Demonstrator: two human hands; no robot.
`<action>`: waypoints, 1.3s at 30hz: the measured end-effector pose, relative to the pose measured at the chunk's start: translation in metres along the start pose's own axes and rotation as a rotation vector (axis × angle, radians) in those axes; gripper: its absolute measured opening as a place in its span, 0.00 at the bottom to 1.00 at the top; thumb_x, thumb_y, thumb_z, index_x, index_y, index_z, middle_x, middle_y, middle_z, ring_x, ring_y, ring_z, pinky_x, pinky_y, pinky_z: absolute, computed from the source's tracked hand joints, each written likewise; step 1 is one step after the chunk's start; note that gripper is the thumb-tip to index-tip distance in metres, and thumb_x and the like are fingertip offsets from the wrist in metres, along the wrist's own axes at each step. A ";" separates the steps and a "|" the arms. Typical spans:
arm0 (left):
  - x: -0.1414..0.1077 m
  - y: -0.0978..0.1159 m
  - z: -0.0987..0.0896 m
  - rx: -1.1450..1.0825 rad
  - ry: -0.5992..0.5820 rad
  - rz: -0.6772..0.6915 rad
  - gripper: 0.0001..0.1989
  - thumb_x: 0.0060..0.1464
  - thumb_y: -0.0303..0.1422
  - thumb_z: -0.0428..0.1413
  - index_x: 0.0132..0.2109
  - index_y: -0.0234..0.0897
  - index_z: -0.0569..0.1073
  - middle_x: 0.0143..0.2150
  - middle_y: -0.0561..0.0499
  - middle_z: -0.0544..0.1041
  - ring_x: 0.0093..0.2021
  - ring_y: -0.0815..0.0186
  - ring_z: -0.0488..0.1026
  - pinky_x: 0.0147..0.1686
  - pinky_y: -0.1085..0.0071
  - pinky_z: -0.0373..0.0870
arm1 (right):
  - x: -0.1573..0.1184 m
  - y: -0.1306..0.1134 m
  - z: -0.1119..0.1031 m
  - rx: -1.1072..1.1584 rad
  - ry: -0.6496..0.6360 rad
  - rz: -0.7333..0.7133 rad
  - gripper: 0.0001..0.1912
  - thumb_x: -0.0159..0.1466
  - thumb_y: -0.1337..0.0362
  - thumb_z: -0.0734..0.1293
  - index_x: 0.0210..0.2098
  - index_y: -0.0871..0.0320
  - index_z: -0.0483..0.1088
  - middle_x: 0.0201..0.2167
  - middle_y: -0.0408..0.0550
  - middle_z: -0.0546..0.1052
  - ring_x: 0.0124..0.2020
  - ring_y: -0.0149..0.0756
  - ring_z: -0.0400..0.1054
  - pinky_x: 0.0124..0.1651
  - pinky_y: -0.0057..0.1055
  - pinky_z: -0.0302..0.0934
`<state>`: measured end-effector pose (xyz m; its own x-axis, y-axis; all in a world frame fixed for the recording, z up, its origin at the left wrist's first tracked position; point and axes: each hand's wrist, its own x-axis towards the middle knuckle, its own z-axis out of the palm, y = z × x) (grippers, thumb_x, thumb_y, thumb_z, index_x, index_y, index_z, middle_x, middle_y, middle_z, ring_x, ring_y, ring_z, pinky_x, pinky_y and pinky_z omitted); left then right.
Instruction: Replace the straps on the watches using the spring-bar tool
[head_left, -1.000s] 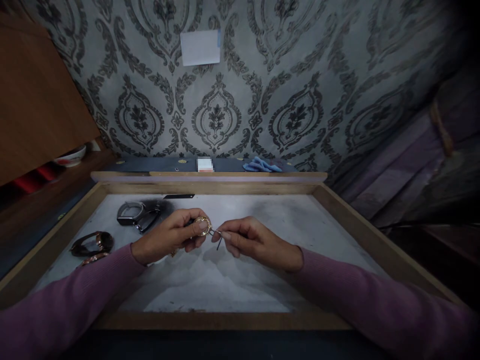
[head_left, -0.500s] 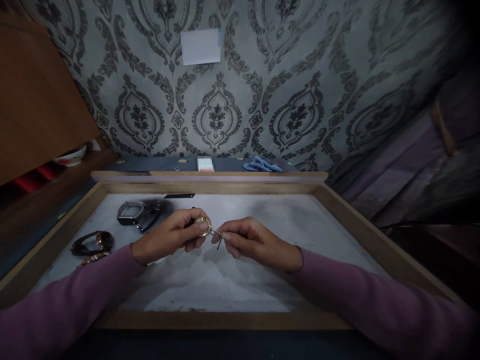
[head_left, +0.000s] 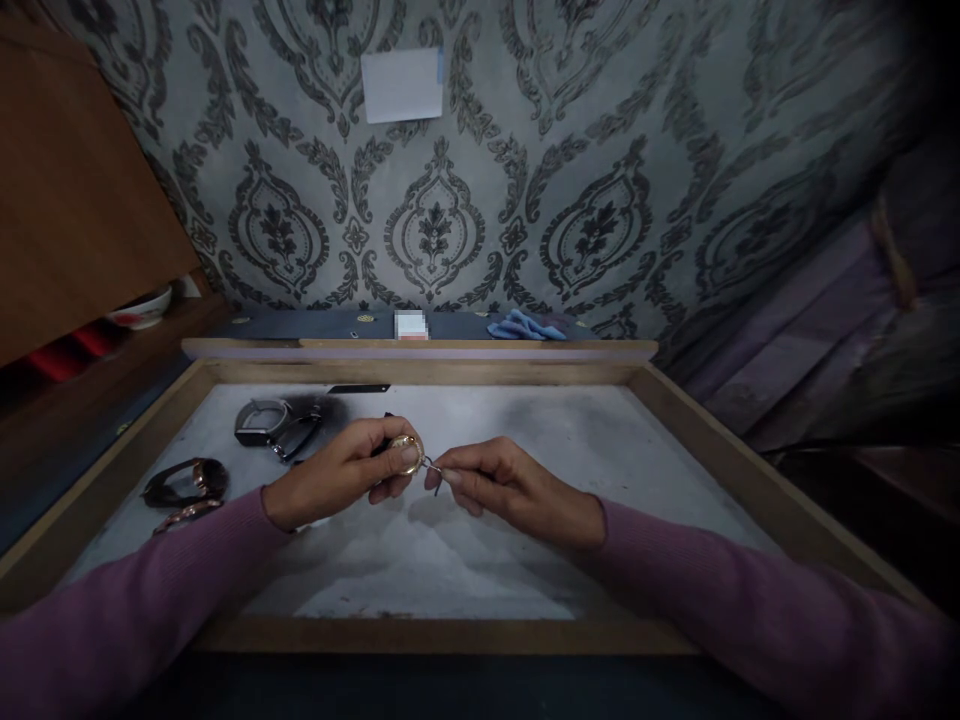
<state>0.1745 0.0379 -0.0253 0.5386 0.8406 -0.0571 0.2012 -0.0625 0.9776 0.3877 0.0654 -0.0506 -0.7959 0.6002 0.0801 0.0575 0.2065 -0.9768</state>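
A round gold watch (head_left: 406, 455) is pinched between the thumb and fingers of my left hand (head_left: 341, 473), above the middle of the white tray surface. From its right edge, small metal links or a pin run towards my right hand (head_left: 506, 485). The fingertips of that hand are closed on a thin dark metal piece (head_left: 436, 484), which points downward; its exact shape is too small to tell. The two hands are a short gap apart, joined by these small parts. Dark strap parts show behind my left fingers.
Several watches lie at the left, among them a silver one (head_left: 259, 424) and a dark one (head_left: 204, 480). A black blade (head_left: 360, 389) lies near the back. The wooden frame (head_left: 442, 636) borders the surface. Behind it are a blue cloth (head_left: 525, 326) and a small box (head_left: 411, 325).
My right hand has shifted and turned slightly, and the thin metal piece in its fingers shows less of its length. My left hand holds the watch almost as before.
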 end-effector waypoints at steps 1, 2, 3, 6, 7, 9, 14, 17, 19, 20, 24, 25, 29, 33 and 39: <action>0.000 0.000 0.000 -0.003 0.001 -0.001 0.18 0.61 0.45 0.51 0.34 0.33 0.67 0.23 0.57 0.64 0.21 0.75 0.57 0.20 0.76 0.54 | 0.000 0.001 0.000 -0.019 0.002 -0.004 0.25 0.66 0.48 0.62 0.38 0.66 0.72 0.20 0.38 0.62 0.22 0.25 0.53 0.25 0.26 0.48; 0.000 0.001 0.000 -0.005 0.001 0.000 0.18 0.61 0.45 0.51 0.34 0.33 0.67 0.23 0.57 0.64 0.21 0.75 0.57 0.20 0.77 0.54 | 0.000 0.001 0.000 -0.039 0.002 -0.007 0.25 0.66 0.47 0.62 0.39 0.66 0.72 0.20 0.38 0.62 0.22 0.25 0.54 0.25 0.26 0.48; 0.000 0.001 0.000 -0.007 0.001 0.001 0.18 0.61 0.45 0.51 0.34 0.33 0.67 0.23 0.57 0.64 0.21 0.75 0.57 0.20 0.77 0.54 | 0.000 0.001 -0.001 -0.059 0.002 -0.011 0.25 0.66 0.47 0.61 0.39 0.66 0.72 0.20 0.39 0.62 0.22 0.25 0.54 0.25 0.26 0.49; 0.000 0.000 -0.001 -0.014 -0.005 -0.002 0.17 0.61 0.44 0.51 0.34 0.33 0.68 0.23 0.57 0.64 0.21 0.75 0.57 0.20 0.77 0.54 | -0.001 0.001 -0.001 -0.115 0.000 -0.024 0.26 0.67 0.46 0.59 0.40 0.66 0.73 0.20 0.39 0.62 0.22 0.26 0.54 0.26 0.26 0.51; 0.000 -0.001 -0.001 -0.020 -0.008 -0.004 0.16 0.61 0.43 0.51 0.34 0.33 0.68 0.23 0.57 0.64 0.21 0.75 0.57 0.20 0.77 0.54 | -0.001 0.001 -0.001 -0.134 -0.001 -0.032 0.26 0.67 0.46 0.59 0.40 0.66 0.73 0.20 0.39 0.62 0.22 0.26 0.54 0.26 0.26 0.51; 0.000 -0.002 -0.001 -0.036 -0.013 -0.010 0.16 0.61 0.42 0.51 0.35 0.33 0.68 0.23 0.57 0.64 0.21 0.75 0.56 0.20 0.76 0.53 | -0.001 0.000 -0.002 -0.178 -0.001 -0.054 0.25 0.68 0.48 0.58 0.41 0.66 0.73 0.20 0.39 0.62 0.21 0.26 0.54 0.25 0.26 0.51; 0.001 -0.002 -0.001 -0.070 -0.030 -0.027 0.16 0.61 0.43 0.52 0.35 0.32 0.69 0.23 0.57 0.64 0.21 0.75 0.55 0.20 0.76 0.53 | -0.003 -0.003 -0.002 -0.308 0.004 -0.115 0.21 0.71 0.54 0.57 0.41 0.66 0.73 0.20 0.39 0.62 0.21 0.26 0.55 0.25 0.25 0.52; 0.001 -0.003 -0.002 -0.081 -0.032 -0.038 0.16 0.60 0.43 0.52 0.35 0.33 0.69 0.23 0.57 0.64 0.21 0.75 0.56 0.20 0.76 0.53 | -0.003 -0.004 -0.002 -0.321 0.009 -0.131 0.20 0.71 0.56 0.57 0.39 0.65 0.74 0.20 0.39 0.62 0.21 0.25 0.55 0.26 0.26 0.52; 0.001 -0.003 -0.002 -0.088 -0.026 -0.044 0.16 0.61 0.43 0.52 0.35 0.33 0.69 0.23 0.57 0.64 0.20 0.75 0.56 0.20 0.77 0.52 | -0.003 -0.003 -0.002 -0.262 0.016 -0.100 0.20 0.70 0.55 0.58 0.40 0.66 0.73 0.20 0.39 0.63 0.21 0.26 0.55 0.26 0.26 0.53; 0.001 -0.003 -0.003 -0.091 -0.021 -0.043 0.16 0.61 0.43 0.52 0.35 0.33 0.69 0.23 0.57 0.64 0.20 0.75 0.55 0.19 0.77 0.51 | -0.002 -0.003 -0.002 -0.215 0.016 -0.077 0.20 0.70 0.54 0.59 0.40 0.66 0.73 0.20 0.39 0.63 0.22 0.26 0.56 0.26 0.26 0.53; 0.001 -0.004 -0.004 -0.092 -0.003 -0.028 0.17 0.60 0.45 0.52 0.34 0.34 0.68 0.24 0.57 0.64 0.20 0.75 0.55 0.19 0.77 0.50 | 0.000 -0.002 -0.002 -0.011 -0.007 -0.018 0.22 0.68 0.50 0.61 0.40 0.65 0.73 0.19 0.38 0.63 0.21 0.25 0.54 0.25 0.25 0.48; 0.001 -0.004 -0.004 -0.092 -0.001 -0.028 0.17 0.60 0.45 0.52 0.33 0.34 0.67 0.24 0.57 0.64 0.20 0.75 0.55 0.19 0.78 0.50 | 0.000 -0.002 -0.002 0.030 -0.010 -0.005 0.23 0.67 0.50 0.61 0.40 0.66 0.73 0.19 0.38 0.63 0.20 0.24 0.53 0.24 0.25 0.47; 0.001 -0.004 -0.004 -0.079 -0.002 -0.023 0.16 0.62 0.44 0.51 0.34 0.34 0.67 0.24 0.57 0.65 0.21 0.76 0.56 0.19 0.78 0.50 | 0.002 -0.002 -0.002 0.134 -0.022 0.059 0.22 0.66 0.50 0.63 0.40 0.66 0.73 0.18 0.37 0.64 0.18 0.22 0.48 0.21 0.24 0.42; 0.000 -0.001 -0.003 -0.015 0.007 0.002 0.16 0.62 0.42 0.51 0.33 0.34 0.67 0.24 0.57 0.65 0.21 0.75 0.57 0.19 0.78 0.52 | 0.002 0.000 -0.001 0.162 -0.035 0.078 0.22 0.65 0.50 0.64 0.39 0.66 0.73 0.17 0.36 0.63 0.17 0.22 0.47 0.21 0.25 0.41; -0.001 0.000 -0.003 0.012 0.001 0.002 0.15 0.62 0.41 0.50 0.34 0.33 0.67 0.24 0.57 0.64 0.22 0.75 0.57 0.20 0.77 0.54 | 0.000 0.000 0.000 0.053 -0.019 0.021 0.22 0.66 0.50 0.62 0.39 0.66 0.73 0.18 0.37 0.62 0.19 0.23 0.50 0.22 0.25 0.44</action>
<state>0.1719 0.0386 -0.0250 0.5379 0.8412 -0.0548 0.2096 -0.0705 0.9752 0.3878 0.0654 -0.0506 -0.8061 0.5891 0.0565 0.0427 0.1530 -0.9873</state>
